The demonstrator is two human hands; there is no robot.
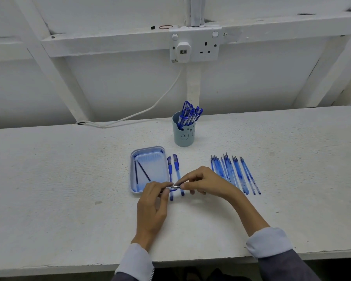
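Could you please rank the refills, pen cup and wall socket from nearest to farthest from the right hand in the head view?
1. Refills, lying just beside the right hand, on its right.
2. Pen cup, farther back, centre.
3. Wall socket, on the back wall.

The pen tip (175,187) between my fingers (185,186) is silver. Just left of them, the tray (132,173) is pale blue and its two refills (143,170) are dark. Beyond them, two pens (177,169) have deep blue caps and clear bluish barrels. Farther ahead, the cup (183,136) is dusty blue with a drawn bear face. The bench (69,179) is speckled white.
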